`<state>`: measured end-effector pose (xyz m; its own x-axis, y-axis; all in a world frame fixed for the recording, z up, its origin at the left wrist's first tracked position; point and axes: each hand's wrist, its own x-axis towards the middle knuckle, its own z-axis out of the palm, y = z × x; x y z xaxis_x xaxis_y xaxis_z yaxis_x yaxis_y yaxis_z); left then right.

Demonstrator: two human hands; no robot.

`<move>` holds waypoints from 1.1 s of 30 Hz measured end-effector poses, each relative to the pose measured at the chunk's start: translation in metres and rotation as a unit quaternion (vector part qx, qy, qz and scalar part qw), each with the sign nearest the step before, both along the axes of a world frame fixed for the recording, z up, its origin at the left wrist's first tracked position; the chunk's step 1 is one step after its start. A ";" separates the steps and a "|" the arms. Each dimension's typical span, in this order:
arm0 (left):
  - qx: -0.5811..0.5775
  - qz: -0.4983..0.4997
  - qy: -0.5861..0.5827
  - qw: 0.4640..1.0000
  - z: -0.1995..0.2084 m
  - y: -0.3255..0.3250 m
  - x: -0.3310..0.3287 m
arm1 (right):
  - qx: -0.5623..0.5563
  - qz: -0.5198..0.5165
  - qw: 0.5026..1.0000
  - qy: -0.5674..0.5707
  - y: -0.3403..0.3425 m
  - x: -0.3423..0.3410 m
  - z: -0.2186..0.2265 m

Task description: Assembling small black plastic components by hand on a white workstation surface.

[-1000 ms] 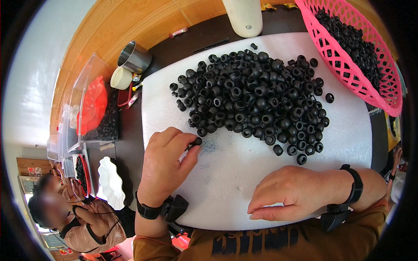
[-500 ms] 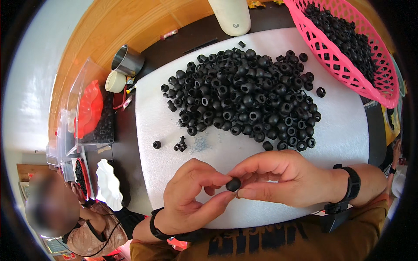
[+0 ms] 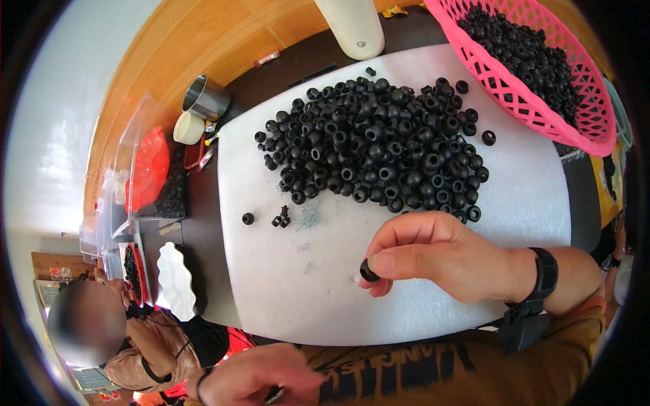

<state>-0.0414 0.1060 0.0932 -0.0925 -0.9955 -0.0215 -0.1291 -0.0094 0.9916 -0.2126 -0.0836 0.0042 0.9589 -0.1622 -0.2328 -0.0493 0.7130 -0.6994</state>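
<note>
Head view: pink basket (image 3: 518, 110) overlaps white mat (image 3: 291, 291) near black beads (image 3: 379, 152).

The right hand (image 3: 437, 260) pinches a black piece (image 3: 368, 272) above the white sheet (image 3: 277, 291).

Near: large dark letters (image 3: 369, 379) on brown shirt (image 3: 491, 382). Far: small round mark (image 3: 361, 44) on white container (image 3: 349, 24), too small to read.

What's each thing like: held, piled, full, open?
White foam mat, partly covered.
Heap of black hollow round pieces, loose on the mat.
Person's right hand, pinching, over the mat.
Small black round piece, pinched in the right hand.
Person's left hand, blurred, off the mat, grip unclear.
Pink lattice plastic basket, open, well filled with small black pieces.
Shiny metal cup, open-topped.
</note>
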 end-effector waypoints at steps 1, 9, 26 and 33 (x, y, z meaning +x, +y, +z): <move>-0.060 -0.004 -0.059 0.996 0.012 0.000 0.001 | 0.023 0.000 1.000 0.004 0.000 0.001 -0.002; -0.256 0.078 -0.172 0.948 0.072 -0.031 0.041 | 0.053 -0.044 0.998 -0.014 0.004 -0.002 -0.005; -0.089 -0.033 -0.584 0.806 -0.073 -0.108 0.035 | 0.108 -0.063 0.992 -0.017 -0.012 -0.001 -0.006; -0.132 -0.008 -0.550 0.825 -0.086 -0.109 0.045 | 0.091 -0.063 0.994 0.018 -0.015 0.002 -0.004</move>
